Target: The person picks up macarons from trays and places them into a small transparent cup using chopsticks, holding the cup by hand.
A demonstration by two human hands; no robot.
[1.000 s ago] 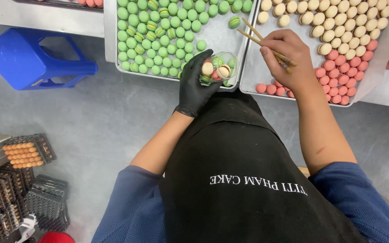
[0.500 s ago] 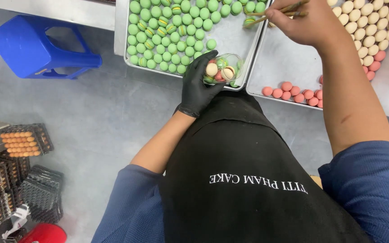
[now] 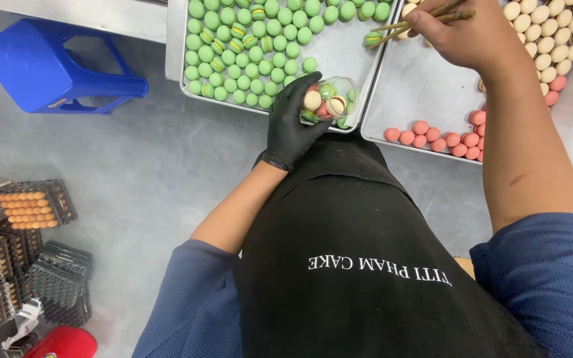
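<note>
My left hand (image 3: 291, 126), in a black glove, holds a clear plastic cup (image 3: 334, 101) with green, cream and pink macarons inside, just over the near edge of a metal tray. My right hand (image 3: 462, 34), bare, grips wooden chopsticks (image 3: 419, 22) that pinch a green macaron (image 3: 373, 40) above the seam between two trays. The left tray (image 3: 339, 53) carries several green macarons (image 3: 247, 46). The right tray (image 3: 419, 86) holds cream macarons (image 3: 552, 40) and a row of pink macarons (image 3: 432, 137).
A blue plastic stool (image 3: 54, 66) stands on the grey floor at the left. Black egg crates (image 3: 34, 205), one filled with brown eggs, are stacked at lower left beside a red object (image 3: 61, 343). My black apron (image 3: 366, 265) fills the lower middle.
My right hand has moved left from the pink and cream tray toward the green tray's edge, and the chopsticks now pinch a green macaron. The cup hand stayed put.
</note>
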